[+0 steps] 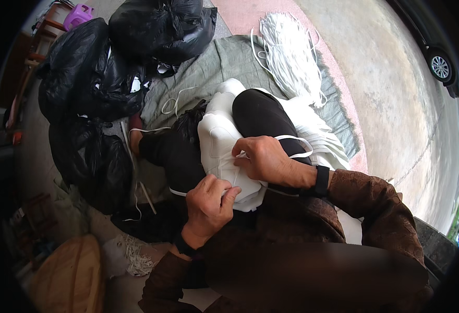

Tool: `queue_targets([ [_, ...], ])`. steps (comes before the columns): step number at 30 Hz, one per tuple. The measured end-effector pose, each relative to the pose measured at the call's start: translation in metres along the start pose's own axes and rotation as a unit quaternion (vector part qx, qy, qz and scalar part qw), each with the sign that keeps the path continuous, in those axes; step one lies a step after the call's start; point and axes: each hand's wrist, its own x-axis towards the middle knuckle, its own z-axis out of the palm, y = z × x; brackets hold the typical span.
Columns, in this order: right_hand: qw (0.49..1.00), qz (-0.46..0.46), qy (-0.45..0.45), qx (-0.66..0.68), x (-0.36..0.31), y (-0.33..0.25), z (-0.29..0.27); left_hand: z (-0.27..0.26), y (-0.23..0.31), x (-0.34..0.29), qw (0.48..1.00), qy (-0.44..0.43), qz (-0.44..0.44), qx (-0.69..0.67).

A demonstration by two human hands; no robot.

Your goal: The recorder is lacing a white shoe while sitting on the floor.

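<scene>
A white shoe upper [216, 136] lies across my lap between my dark-trousered knees, its rounded toe pointing away from me. My right hand [267, 160] is closed in a pinch over the lacing area, on a white shoelace [303, 147] that loops out to the right beside the wrist. My left hand [207, 204] is closed at the near left side of the upper, thumb and forefinger pressed together at its edge. Fine detail between those fingertips is hidden. Further white uppers [318, 130] lie fanned beside my right knee, and another white piece [230, 87] shows beyond the toe.
A bundle of white laces [292, 57] rests on a grey-green cloth [193, 73] ahead. Full black plastic bags [81, 78] crowd the left and far side. A purple stool [78, 16] stands at the far left, a round wooden board [70, 276] at the near left. A car wheel [441, 65] shows at far right.
</scene>
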Motion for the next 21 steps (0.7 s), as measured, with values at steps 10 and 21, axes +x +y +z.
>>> queue_targets([
  [10, 0.914, 0.259, -0.255, 0.182, 0.030, -0.015, -0.024, 0.002, 0.001, -0.004, 0.999, 0.027, 0.031, 0.003],
  [21, 0.987, 0.078, -0.089, -0.108, 0.013, -0.018, -0.047, -0.062, -0.049, -0.017, 0.987, 0.022, 0.007, 0.160],
])
